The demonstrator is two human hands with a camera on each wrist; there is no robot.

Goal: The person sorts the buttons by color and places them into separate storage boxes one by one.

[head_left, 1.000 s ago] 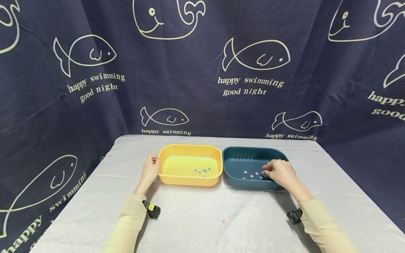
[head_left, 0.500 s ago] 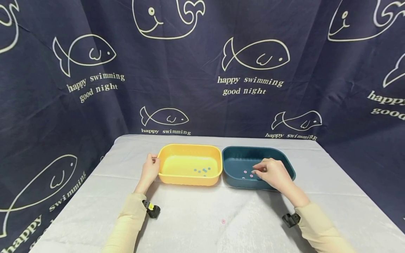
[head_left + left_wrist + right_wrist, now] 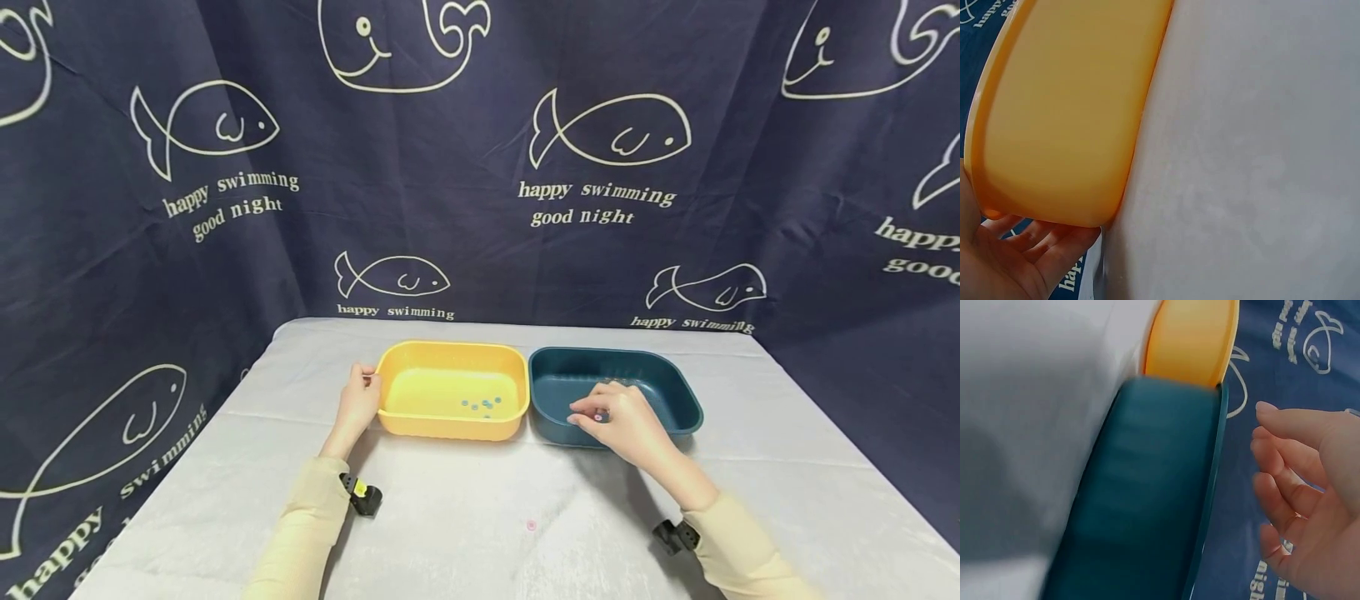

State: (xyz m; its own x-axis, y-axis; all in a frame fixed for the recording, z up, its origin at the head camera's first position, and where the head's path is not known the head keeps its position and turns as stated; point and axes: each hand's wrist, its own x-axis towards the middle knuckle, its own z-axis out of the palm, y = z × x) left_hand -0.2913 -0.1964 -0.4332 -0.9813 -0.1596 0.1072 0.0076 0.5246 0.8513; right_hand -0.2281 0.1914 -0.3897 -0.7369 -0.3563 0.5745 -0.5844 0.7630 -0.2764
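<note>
At the left end of the yellow plastic bin (image 3: 450,429), my left hand (image 3: 357,404) holds the end wall. The left wrist view has its fingers (image 3: 1060,253) against the outside and the thumb side up by the rim. Several small blue button-like discs (image 3: 486,404) lie on the bin's floor. My right hand (image 3: 626,421) hovers over the front of the dark teal bin (image 3: 678,400), fingers loosely bent. Nothing shows between its thumb and fingertips in the right wrist view. A small pink button-like disc (image 3: 597,417) appears beneath that hand, which hides part of the teal bin's floor.
The bins stand side by side on a table with a pale cloth (image 3: 450,508). A single pink disc (image 3: 531,526) lies on the cloth in front of them. Behind hangs a dark blue curtain (image 3: 480,225) with fish drawings. Both wrists wear small black cameras.
My right hand has travelled left and slightly nearer across the teal bin, covering pink discs seen before. The left hand, both bins and the disc on the cloth stay put.
</note>
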